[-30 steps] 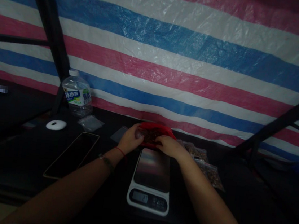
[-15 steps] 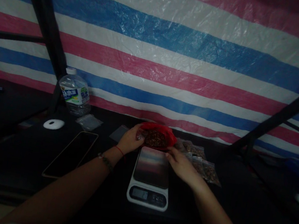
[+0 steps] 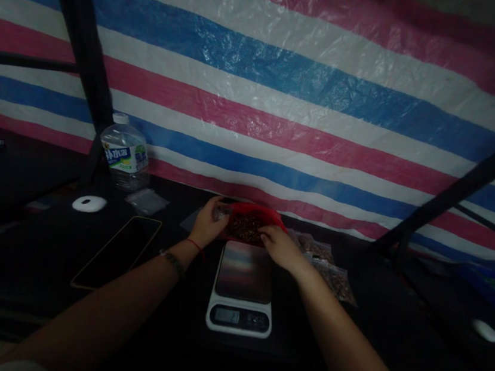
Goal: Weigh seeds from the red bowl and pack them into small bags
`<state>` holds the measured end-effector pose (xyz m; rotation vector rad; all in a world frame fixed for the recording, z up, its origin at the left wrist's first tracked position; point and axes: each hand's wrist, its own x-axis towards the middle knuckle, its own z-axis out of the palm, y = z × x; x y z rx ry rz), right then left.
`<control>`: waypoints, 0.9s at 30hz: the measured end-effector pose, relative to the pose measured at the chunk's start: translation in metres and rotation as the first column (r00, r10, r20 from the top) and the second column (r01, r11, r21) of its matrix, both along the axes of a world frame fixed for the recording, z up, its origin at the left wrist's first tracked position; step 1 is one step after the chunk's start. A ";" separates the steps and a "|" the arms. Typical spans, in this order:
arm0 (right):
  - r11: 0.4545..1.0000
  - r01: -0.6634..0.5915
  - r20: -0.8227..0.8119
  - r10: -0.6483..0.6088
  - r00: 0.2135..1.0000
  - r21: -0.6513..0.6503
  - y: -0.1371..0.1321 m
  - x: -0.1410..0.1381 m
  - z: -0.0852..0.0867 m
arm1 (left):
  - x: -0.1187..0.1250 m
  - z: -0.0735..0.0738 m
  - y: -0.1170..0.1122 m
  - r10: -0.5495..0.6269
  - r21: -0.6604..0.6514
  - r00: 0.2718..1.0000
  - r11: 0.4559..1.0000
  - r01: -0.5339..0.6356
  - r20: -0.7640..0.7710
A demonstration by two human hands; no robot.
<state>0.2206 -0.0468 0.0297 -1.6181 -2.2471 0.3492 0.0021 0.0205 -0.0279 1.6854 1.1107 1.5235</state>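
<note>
A red plastic bag (image 3: pixel 266 213) stands open behind the scale, with small dried brown pieces (image 3: pixel 245 227) inside. My left hand (image 3: pixel 207 226) is at the bag's left side, its fingers closed on a small clear plastic bag (image 3: pixel 222 211). From the right, my right hand (image 3: pixel 280 247) reaches over the rim. Its fingertips are drawn together among the brown pieces, and what they pinch is hidden. Just in front of both hands lies a white digital kitchen scale (image 3: pixel 246 272) with nothing on its plate; its display is lit but blurred.
Filled clear zip bags (image 3: pixel 335 280) lie right of the scale. On the left are a phone (image 3: pixel 117 254), a white oval object (image 3: pixel 89 203), a flat clear bag (image 3: pixel 147 201) and a large plastic bottle (image 3: pixel 125 155). Dark metal bars (image 3: pixel 78 38) flank a striped tarp (image 3: pixel 283 117).
My right hand has moved from the red bag's near right rim in among the brown pieces. My left hand has shifted slightly left, now with the clear bag showing. The view has turned a little.
</note>
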 end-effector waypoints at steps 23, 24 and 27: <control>0.980 -0.182 0.261 0.198 0.945 -0.085 0.071 -0.041 -0.018 | -0.006 0.000 0.005 0.221 0.091 0.943 0.975 -0.205 -0.248; 0.981 -0.174 0.265 0.189 0.945 -0.081 0.072 -0.037 -0.016 | -0.006 0.000 0.004 0.224 0.116 0.941 0.973 -0.201 -0.253; 0.989 -0.135 0.272 0.145 0.951 -0.058 0.073 -0.022 -0.012 | -0.006 0.004 -0.002 0.220 0.208 0.935 0.964 -0.164 -0.280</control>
